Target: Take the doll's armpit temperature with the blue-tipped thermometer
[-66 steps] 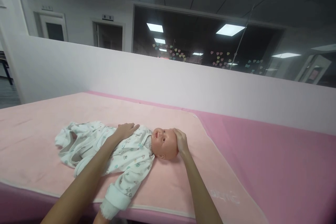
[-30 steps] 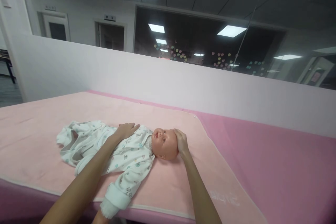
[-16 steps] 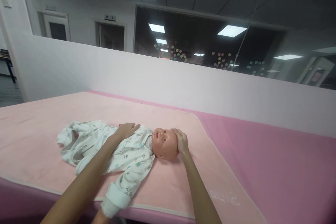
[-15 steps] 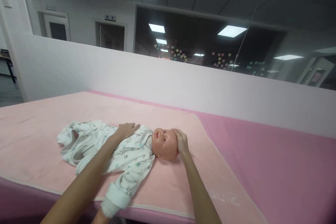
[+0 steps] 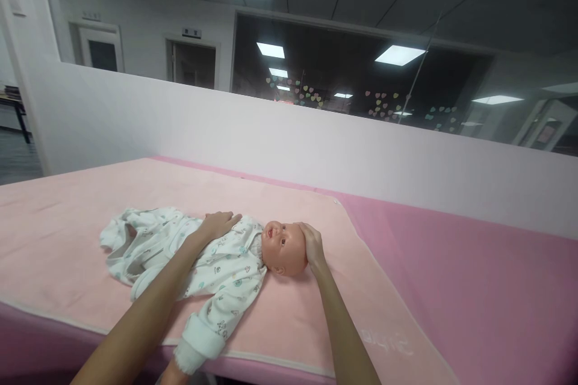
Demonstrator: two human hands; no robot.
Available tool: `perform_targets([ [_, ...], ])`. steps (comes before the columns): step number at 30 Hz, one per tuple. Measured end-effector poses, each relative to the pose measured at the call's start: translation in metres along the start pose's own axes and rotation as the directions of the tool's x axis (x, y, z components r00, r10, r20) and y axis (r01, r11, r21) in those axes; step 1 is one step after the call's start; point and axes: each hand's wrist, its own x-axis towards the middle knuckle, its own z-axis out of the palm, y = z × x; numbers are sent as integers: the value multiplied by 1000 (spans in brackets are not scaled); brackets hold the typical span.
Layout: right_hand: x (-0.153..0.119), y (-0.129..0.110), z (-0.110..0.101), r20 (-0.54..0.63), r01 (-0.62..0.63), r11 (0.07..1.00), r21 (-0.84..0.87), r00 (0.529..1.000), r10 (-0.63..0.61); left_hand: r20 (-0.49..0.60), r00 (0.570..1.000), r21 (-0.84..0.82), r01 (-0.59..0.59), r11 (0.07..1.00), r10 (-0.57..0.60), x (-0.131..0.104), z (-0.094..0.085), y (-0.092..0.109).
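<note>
A baby doll point(image 5: 226, 264) in a white printed outfit lies on its back, its head to the right and its legs to the left. My left hand point(image 5: 220, 225) rests flat on the doll's chest, fingers stretched out. Against the crown of the doll's head point(image 5: 284, 249) lies my right hand point(image 5: 312, 245), its fingers extended over the top; the palm side is hidden. One doll sleeve point(image 5: 205, 334) reaches over the near edge of the pink mat point(image 5: 289, 319).
Under the mat is a darker pink surface point(image 5: 474, 271). A low white wall point(image 5: 280, 132) runs behind it, with glass above bearing heart stickers point(image 5: 311, 94). Two doorways stand at the back left, and a dark table point(image 5: 18, 111) is at the far left.
Both hands stay in the same places on the doll. The whole view has shifted very slightly.
</note>
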Motion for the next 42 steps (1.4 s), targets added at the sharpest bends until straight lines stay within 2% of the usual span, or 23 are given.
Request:
perform_targets([
  [15,-4,-6,1,16,-10,1000,0,1000,10,4,1000,16,3,1000,-3,3,1,-2],
  [28,1,1,0,7,4,1000,10,1000,-4,20,1000,14,2,1000,-2,3,1,-2],
  [42,-5,-7,2,7,-12,1000,8,1000,12,8,1000,-14,4,1000,-4,4,3,-4],
])
